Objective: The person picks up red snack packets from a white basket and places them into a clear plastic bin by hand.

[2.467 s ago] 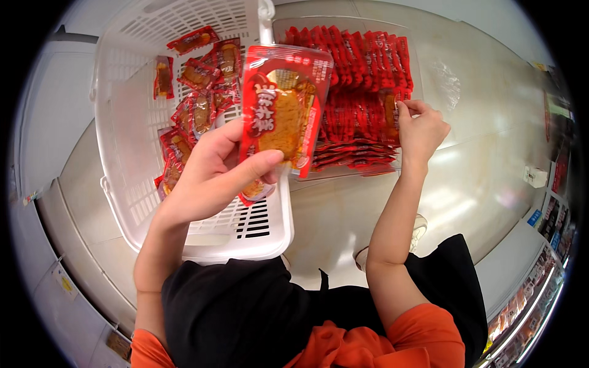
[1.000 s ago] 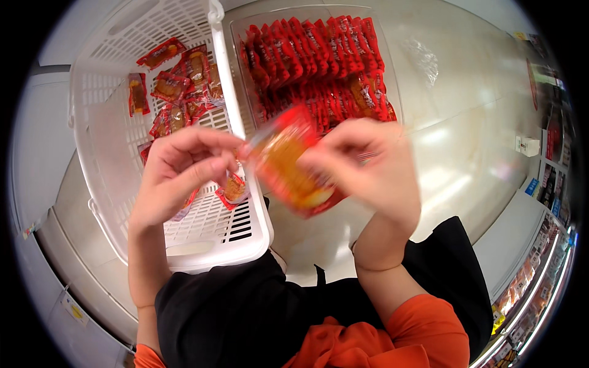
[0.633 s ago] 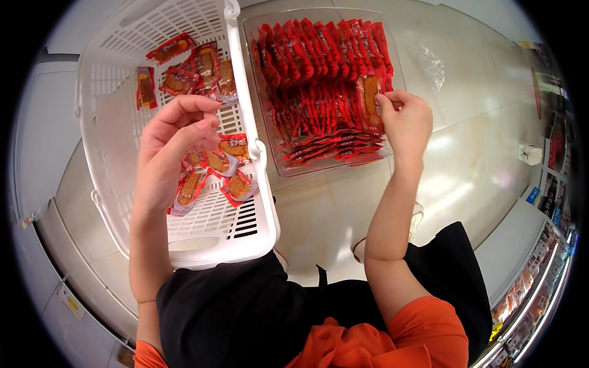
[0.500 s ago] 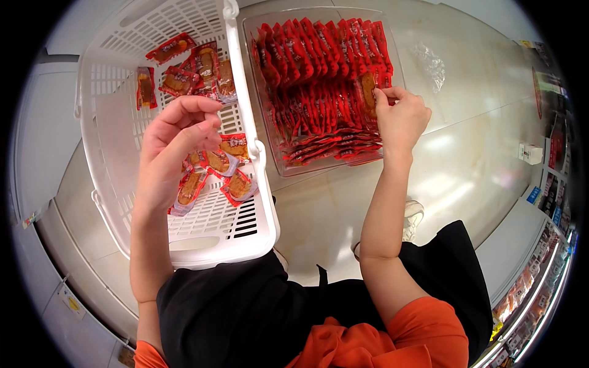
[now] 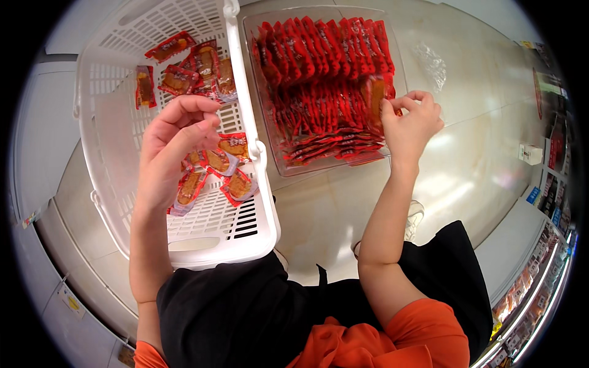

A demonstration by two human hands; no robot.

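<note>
Pinching a red, clear-windowed snack packet (image 5: 374, 98), the right hand (image 5: 411, 122) seemingly lifts it; left hand (image 5: 175, 144) spread empty.

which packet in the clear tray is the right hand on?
The right hand pinches the packet at the right end of the clear tray. It alone shows its orange-brown front; the rest stand as red edges in rows.

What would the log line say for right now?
left hand: empty, over white basket | right hand: pinching red packet in clear tray
</note>
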